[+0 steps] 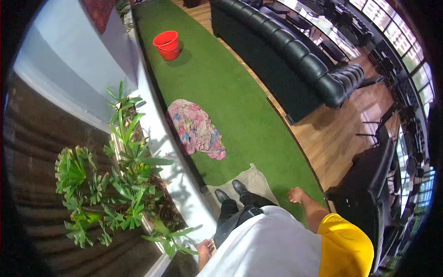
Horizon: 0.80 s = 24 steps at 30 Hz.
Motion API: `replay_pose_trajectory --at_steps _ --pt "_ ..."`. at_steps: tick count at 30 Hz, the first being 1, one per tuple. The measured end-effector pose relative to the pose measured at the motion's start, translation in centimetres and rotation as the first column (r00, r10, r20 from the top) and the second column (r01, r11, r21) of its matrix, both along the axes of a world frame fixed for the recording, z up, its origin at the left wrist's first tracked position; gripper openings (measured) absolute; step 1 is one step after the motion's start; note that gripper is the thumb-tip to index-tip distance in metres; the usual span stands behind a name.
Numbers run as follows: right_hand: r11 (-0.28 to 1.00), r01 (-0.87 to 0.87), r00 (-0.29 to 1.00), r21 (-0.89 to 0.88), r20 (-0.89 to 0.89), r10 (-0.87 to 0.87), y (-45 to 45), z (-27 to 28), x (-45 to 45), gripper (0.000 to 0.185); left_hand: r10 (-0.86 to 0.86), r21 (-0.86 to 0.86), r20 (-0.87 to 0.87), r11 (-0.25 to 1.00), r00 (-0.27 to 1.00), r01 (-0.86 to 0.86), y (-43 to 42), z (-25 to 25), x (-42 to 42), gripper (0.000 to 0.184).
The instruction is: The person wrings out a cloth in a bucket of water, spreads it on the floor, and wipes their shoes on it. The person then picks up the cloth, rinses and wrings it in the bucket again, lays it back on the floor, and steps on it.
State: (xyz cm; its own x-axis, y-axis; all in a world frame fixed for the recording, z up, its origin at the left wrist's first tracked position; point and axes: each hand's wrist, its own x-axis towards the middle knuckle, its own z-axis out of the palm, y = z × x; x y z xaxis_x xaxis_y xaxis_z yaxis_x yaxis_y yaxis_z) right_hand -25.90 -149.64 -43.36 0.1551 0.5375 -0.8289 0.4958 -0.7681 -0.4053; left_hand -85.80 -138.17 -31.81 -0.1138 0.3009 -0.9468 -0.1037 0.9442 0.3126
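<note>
My right hand (296,195) hangs in the air over the green turf, its fingers curled in with nothing visible in them. Low in the view, my left hand (204,249) is beside my hip, near the white planter ledge (182,184). Its fingers look curled, but my shirt partly covers them and I cannot make out what, if anything, they hold. My black shoes (230,191) stand on a pale cloth (256,180). Ahead on the turf lies a crumpled pink floral cloth (196,127), apart from both hands. Farther off, a red bucket (167,46) stands upright.
Green plants (134,161) grow along the ledge on my left and lean over it. A long black sofa (286,55) borders the turf (249,111) on the right. Beyond are a wooden floor (341,143), a black seat (364,184) and desks with chairs.
</note>
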Motion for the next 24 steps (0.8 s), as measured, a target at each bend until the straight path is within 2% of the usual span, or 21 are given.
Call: replay_pose_trajectory --at_steps 1,3,4,5,6,7,8,9,10,11,12,13,14,15,16,17,18,20,22,23,24 --pt "0.987 0.158 0.987 -0.008 0.034 -0.158 -1.1 2.4 -0.5 0.021 -0.049 -0.043 -0.026 0.998 0.998 0.048 0.6 0.8 0.3 0.026" --pt "0.775 0.621 0.783 -0.116 0.061 -0.619 0.8 10.4 -3.4 0.023 -0.003 -0.07 -0.003 0.998 1.0 0.003 1.3 0.1 0.2 0.021" --pt "0.737 0.666 0.745 -0.117 0.051 -0.665 -0.4 10.4 -3.7 0.017 0.033 -0.084 -0.004 0.996 0.999 -0.033 1.8 -0.4 0.1 0.02" --pt "0.939 0.321 0.946 -0.125 0.091 -0.311 -1.2 9.9 -3.4 0.014 0.072 -0.096 -0.007 0.993 0.997 -0.072 2.3 -1.3 0.0 0.019" --pt "0.985 -0.078 0.989 -0.151 0.116 0.096 -1.9 9.4 -3.3 0.011 0.077 -0.066 0.137 0.995 0.988 -0.069 2.6 -3.4 -1.3 0.018" --pt "0.867 -0.463 0.867 -0.184 0.113 0.486 -3.5 8.0 -3.4 0.009 -0.059 0.064 0.1 0.997 0.993 0.052 3.0 -2.3 -0.9 0.024" --pt "0.956 -0.213 0.972 -0.2 0.05 0.227 -5.6 5.7 -3.9 0.008 -0.18 0.187 0.031 0.967 0.983 0.171 3.5 -0.9 -0.3 0.029" --pt "0.975 0.059 0.998 -0.215 0.012 -0.058 -7.8 3.4 -4.3 0.013 -0.27 0.197 0.111 0.949 0.956 0.245 4.3 -0.9 -1.1 0.035" --pt "0.862 0.39 0.908 -0.323 -0.019 -0.418 -7.2 3.6 -4.6 0.015 -0.202 0.167 0.145 0.97 0.969 0.177 5.4 0.1 0.1 0.039" --pt "0.911 0.32 0.933 -0.261 -0.077 -0.35 -7.5 3.3 -4.6 0.016 -0.209 0.088 0.097 0.976 0.973 0.201 6.4 -2.6 -0.7 0.041" --pt "0.975 0.133 0.985 -0.178 -0.081 -0.15 -7.0 3.0 -4.2 0.016 -0.08 0.117 0.049 0.99 0.996 0.074 7.5 -1.0 1.6 0.038" --pt "0.995 -0.054 0.998 -0.085 -0.048 0.05 -6.4 2.8 -3.7 0.017 -0.071 0.105 0.014 0.992 0.997 0.069 8.1 -0.5 2.2 0.036" --pt "0.933 -0.359 0.931 -0.013 0.063 0.359 -5.4 3.3 -3.5 0.018 -0.117 0.077 0.009 0.99 0.993 0.115 8.8 -0.1 3.0 0.036" --pt "0.992 0.13 0.991 -0.001 -0.029 -0.13 -4.4 4.8 -4.2 0.017 -0.167 0.05 0.007 0.985 0.986 0.167 9.4 0.1 3.7 0.037" --pt "0.808 0.588 0.802 -0.032 -0.111 -0.588 -3.3 7.2 -4.9 0.015 -0.279 0.034 0.039 0.96 0.96 0.277 10.0 -0.7 3.5 0.037" --pt "0.437 0.895 0.42 -0.088 -0.166 -0.892 -2.6 9.3 -5.1 0.014 -0.377 0.024 0.079 0.926 0.923 0.376 10.1 -2.5 3.1 0.038" --pt "0.431 0.899 0.414 -0.084 -0.16 -0.896 -2.9 10.8 -5.3 0.013 -0.462 0.012 0.117 0.886 0.879 0.464 9.9 -3.5 2.9 0.038" --pt "0.422 0.903 0.405 -0.083 -0.164 -0.9 -3.6 12.4 -5.8 0.01 -0.418 0.05 0.127 0.908 0.899 0.415 10.6 -3.0 2.8 0.039" --pt "0.554 0.821 0.549 -0.142 -0.073 -0.833 -8.9 8.7 -5.9 0.01 -0.318 0.112 0.162 0.947 0.934 0.303 11.8 -1.6 3.4 0.041" --pt "0.612 0.772 0.617 -0.172 -0.031 -0.787 -10.7 7.0 -5.9 0.011 -0.353 0.078 0.083 0.935 0.932 0.347 12.7 -0.5 4.9 0.041" --pt "0.54 0.819 0.549 -0.193 -0.005 -0.835 -11.0 7.2 -6.2 0.011 -0.391 0.037 0.006 0.92 0.92 0.39 13.9 0.9 7.2 0.042"
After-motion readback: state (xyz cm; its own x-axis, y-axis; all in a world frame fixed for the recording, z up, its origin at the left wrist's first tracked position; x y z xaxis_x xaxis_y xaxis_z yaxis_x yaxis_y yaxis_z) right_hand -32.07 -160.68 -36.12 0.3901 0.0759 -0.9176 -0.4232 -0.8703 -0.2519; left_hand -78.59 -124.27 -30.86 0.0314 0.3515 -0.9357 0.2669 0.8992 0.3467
